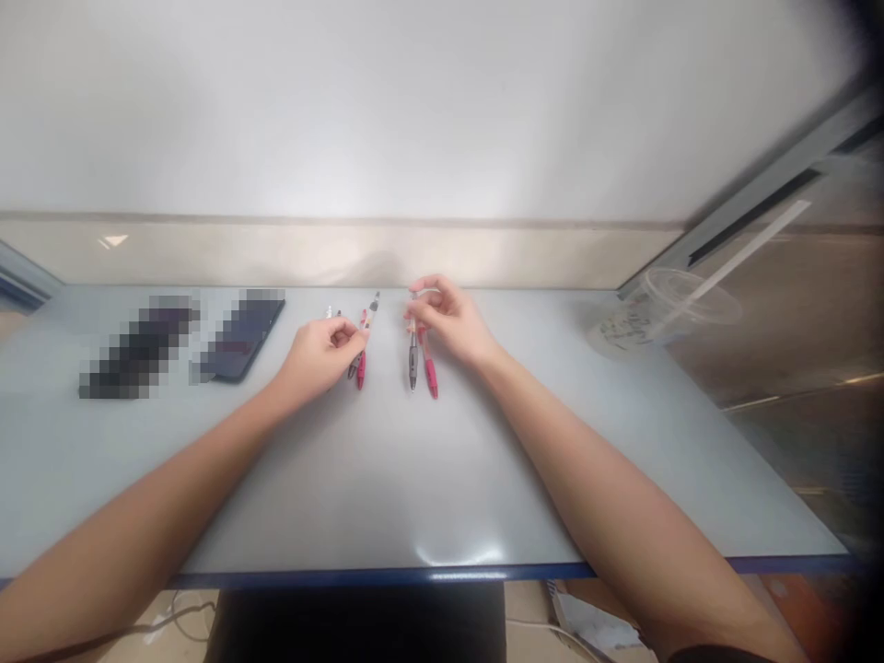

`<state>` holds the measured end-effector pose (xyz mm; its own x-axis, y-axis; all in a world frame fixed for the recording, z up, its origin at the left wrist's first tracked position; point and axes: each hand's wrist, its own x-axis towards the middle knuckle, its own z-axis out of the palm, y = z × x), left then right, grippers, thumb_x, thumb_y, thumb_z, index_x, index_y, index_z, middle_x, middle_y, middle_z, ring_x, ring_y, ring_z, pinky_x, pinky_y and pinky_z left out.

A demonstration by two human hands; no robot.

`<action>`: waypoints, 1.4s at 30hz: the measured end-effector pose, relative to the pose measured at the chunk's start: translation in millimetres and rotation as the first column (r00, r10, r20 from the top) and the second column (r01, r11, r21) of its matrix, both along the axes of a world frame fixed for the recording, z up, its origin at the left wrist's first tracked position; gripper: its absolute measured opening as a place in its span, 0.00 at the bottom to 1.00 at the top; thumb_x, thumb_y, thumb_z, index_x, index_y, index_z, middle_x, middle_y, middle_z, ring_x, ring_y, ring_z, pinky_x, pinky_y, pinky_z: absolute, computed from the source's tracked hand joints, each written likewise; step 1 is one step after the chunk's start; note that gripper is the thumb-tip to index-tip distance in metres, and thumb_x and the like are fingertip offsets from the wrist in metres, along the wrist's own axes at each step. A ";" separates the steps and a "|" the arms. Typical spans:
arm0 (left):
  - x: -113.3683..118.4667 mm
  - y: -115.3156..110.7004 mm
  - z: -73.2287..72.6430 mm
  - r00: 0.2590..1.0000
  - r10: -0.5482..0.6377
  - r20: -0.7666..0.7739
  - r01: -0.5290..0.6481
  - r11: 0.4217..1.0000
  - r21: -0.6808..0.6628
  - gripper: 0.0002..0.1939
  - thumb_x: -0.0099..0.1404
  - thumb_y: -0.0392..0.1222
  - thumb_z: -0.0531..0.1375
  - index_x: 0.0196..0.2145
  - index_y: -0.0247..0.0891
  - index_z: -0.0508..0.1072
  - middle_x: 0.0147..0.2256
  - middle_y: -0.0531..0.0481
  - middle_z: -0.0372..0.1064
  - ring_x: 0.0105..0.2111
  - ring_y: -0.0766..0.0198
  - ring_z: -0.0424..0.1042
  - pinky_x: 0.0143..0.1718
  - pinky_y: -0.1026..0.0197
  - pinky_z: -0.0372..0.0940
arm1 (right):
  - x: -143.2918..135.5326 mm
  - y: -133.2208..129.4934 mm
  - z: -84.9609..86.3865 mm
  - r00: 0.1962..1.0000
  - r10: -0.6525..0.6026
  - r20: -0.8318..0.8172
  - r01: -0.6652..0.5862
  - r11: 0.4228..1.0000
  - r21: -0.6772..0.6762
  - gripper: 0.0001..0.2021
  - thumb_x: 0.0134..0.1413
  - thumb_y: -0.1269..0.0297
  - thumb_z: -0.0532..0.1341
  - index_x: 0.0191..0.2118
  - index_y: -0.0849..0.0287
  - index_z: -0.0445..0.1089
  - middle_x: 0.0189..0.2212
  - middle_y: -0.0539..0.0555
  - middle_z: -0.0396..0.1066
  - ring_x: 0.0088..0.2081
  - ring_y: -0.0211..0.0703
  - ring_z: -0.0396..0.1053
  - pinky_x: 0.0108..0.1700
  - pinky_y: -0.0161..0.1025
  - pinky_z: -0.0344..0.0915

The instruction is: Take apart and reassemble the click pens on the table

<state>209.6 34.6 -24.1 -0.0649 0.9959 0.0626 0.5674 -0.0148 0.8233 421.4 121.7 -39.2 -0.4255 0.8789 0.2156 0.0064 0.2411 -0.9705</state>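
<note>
Near the back of the table, my left hand (314, 361) pinches a slim clear-barrelled pen (374, 306) with a dark end, which slants up to the right. Partly behind those fingers lie a red-grip pen (361, 374) and a pale pen end (330, 313). My right hand (452, 322) closes thumb and fingers on the upper part of a grey-grip pen (412, 366), its tip pointing towards me. Just right of it, a pen with a pinkish-red grip (431, 376) lies at a slant, its upper part covered by my fingers.
A dark phone (252, 336) and a blurred-out dark object (142, 348) lie to the left. On the right stands a clear plastic cup (625, 331) with a straw (742, 258). A pale wall panel (483, 253) borders the back; the blue table edge (387, 578) runs in front.
</note>
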 end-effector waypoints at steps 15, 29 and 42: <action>-41.1 4.7 11.7 0.977 0.115 -0.177 -0.147 0.973 -0.180 0.15 0.64 0.50 0.60 0.24 0.40 0.68 0.23 0.54 0.64 0.25 0.64 0.61 0.28 0.62 0.54 | 6.2 3.4 -1.4 0.999 -0.040 0.000 0.040 0.997 -0.062 0.16 0.58 0.53 0.68 0.44 0.55 0.67 0.30 0.48 0.73 0.30 0.40 0.71 0.40 0.43 0.69; -24.6 1.8 2.5 0.997 0.009 -0.071 -0.020 0.988 -0.155 0.16 0.65 0.52 0.59 0.25 0.40 0.67 0.22 0.54 0.67 0.23 0.64 0.63 0.26 0.61 0.54 | 3.0 5.3 -6.6 0.998 -0.049 0.050 0.052 0.997 -0.058 0.22 0.54 0.47 0.70 0.46 0.55 0.68 0.29 0.49 0.74 0.31 0.42 0.73 0.37 0.41 0.68; -14.6 -4.7 5.7 0.998 -0.056 0.003 0.056 0.993 -0.109 0.16 0.67 0.49 0.59 0.23 0.40 0.65 0.21 0.53 0.66 0.21 0.65 0.63 0.25 0.62 0.56 | 0.6 7.3 -9.8 0.991 -0.054 0.121 0.049 0.998 0.045 0.17 0.58 0.49 0.66 0.44 0.55 0.67 0.28 0.48 0.72 0.31 0.42 0.70 0.38 0.41 0.66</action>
